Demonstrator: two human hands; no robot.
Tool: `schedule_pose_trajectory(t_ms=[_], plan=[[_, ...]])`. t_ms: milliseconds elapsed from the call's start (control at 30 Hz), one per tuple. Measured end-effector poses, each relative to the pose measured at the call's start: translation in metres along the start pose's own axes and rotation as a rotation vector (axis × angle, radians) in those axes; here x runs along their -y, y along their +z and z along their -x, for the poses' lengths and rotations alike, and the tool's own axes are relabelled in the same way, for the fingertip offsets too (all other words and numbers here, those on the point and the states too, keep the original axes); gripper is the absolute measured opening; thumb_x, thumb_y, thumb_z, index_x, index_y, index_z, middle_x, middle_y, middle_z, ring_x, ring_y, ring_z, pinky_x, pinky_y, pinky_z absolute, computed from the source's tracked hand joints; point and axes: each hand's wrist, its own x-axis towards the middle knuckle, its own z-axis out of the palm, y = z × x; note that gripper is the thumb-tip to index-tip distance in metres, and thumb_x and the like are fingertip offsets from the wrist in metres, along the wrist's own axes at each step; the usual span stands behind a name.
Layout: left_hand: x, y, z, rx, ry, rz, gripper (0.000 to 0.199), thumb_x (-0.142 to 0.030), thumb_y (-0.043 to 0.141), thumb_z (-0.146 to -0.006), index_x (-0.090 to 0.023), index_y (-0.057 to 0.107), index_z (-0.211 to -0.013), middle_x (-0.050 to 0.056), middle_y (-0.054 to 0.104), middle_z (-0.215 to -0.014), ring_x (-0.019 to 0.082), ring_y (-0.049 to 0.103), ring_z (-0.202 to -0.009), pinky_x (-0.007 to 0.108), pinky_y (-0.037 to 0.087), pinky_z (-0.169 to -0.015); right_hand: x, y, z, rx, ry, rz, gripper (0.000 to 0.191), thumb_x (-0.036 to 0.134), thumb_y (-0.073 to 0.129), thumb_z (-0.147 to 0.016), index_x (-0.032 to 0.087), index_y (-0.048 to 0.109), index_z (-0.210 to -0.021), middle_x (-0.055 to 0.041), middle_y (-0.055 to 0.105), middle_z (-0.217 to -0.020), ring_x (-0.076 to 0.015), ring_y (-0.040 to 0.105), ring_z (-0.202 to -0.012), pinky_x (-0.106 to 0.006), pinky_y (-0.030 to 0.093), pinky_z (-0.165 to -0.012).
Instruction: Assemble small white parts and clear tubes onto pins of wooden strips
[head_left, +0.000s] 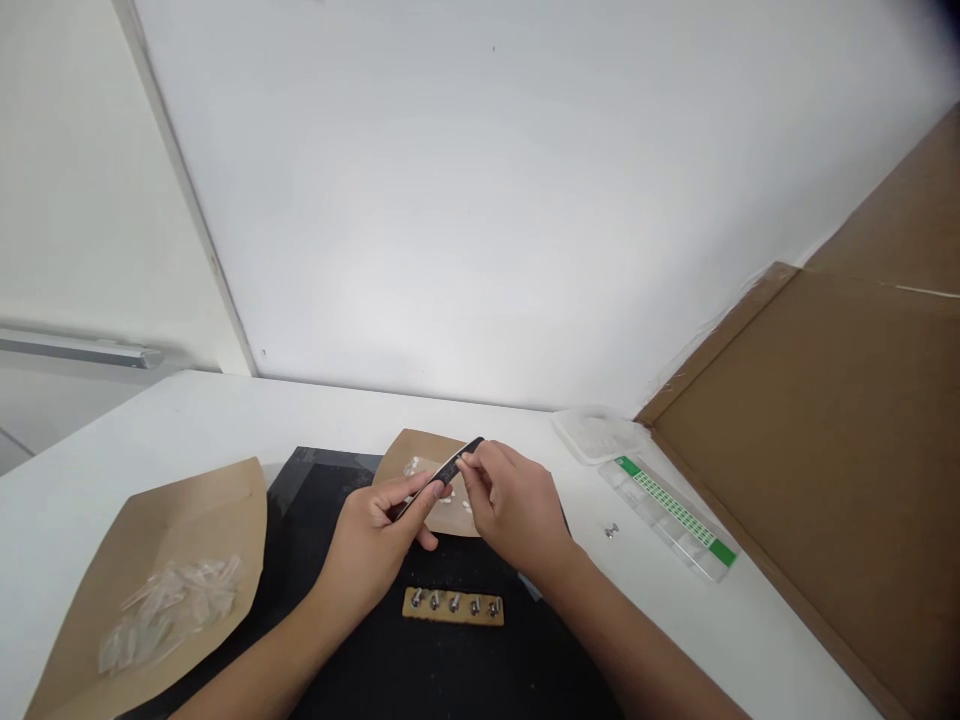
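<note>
Black slim strip (450, 470) sits mid-scene, pinched btwn thumb + fingers of my L hand (376, 530), in front of the far brown tray (420, 440). My R hand (519, 505) is curled in at its far-right end; can't really tell if it grips anything. Near me: tan bar (459, 617) w/ 5 metal pegs (454, 602). Left: paper tray (191, 500) w/ clear pcs (172, 610).

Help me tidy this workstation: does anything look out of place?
Small metal hardware lies loose on the white tabletop at right, apart from the five metal pieces lined up on the tan strip, so it looks stray. Nothing else stands out.
</note>
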Motion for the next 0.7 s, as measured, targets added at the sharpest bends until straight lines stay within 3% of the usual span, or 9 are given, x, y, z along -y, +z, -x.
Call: schedule_pose_trajectory(t_ms=[167, 367, 533, 700], plan=[[0.004, 0.003, 0.002, -0.021, 0.065, 0.010, 0.046, -0.053, 0.069, -0.092, -0.018, 0.082, -0.118, -0.002, 0.069, -0.052, 0.016, 0.068, -0.055, 0.024, 0.051, -0.061, -0.006, 0.004, 0.004, 0.009, -0.100, -0.033, 0.024, 0.023, 0.049, -0.105, 0.021, 0.052, -0.081, 0.0001, 0.063, -0.076, -0.0136, 0.052, -0.061, -0.027, 0.031, -0.059], [0.006, 0.002, 0.001, -0.044, 0.081, -0.011, 0.041, -0.052, 0.068, -0.093, -0.020, 0.084, -0.112, -0.001, 0.074, -0.059, 0.015, 0.068, -0.050, 0.023, 0.051, -0.055, -0.012, 0.016, 0.001, -0.042, -0.008, -0.058, 0.024, 0.024, 0.048, -0.106, 0.022, 0.051, -0.082, 0.0002, 0.062, -0.075, -0.0144, 0.053, -0.063, -0.027, 0.031, -0.060], [0.005, -0.002, 0.003, -0.047, 0.126, -0.044, 0.035, -0.048, 0.068, -0.095, -0.022, 0.084, -0.112, -0.002, 0.075, -0.062, 0.015, 0.070, -0.053, 0.023, 0.054, -0.059, -0.006, 0.011, -0.004, 0.082, -0.070, -0.057, 0.022, 0.023, 0.049, -0.104, 0.022, 0.051, -0.082, 0.0005, 0.064, -0.077, -0.0141, 0.053, -0.065, -0.028, 0.029, -0.061], [0.008, -0.003, 0.002, -0.079, 0.220, -0.120, 0.030, -0.042, 0.067, -0.097, -0.022, 0.084, -0.111, -0.002, 0.077, -0.067, 0.014, 0.071, -0.054, 0.024, 0.056, -0.062, -0.008, 0.006, -0.007, 0.073, -0.034, 0.024, 0.020, 0.023, 0.052, -0.101, 0.022, 0.051, -0.081, 0.0012, 0.065, -0.075, -0.0142, 0.051, -0.062, -0.030, 0.023, -0.059]])
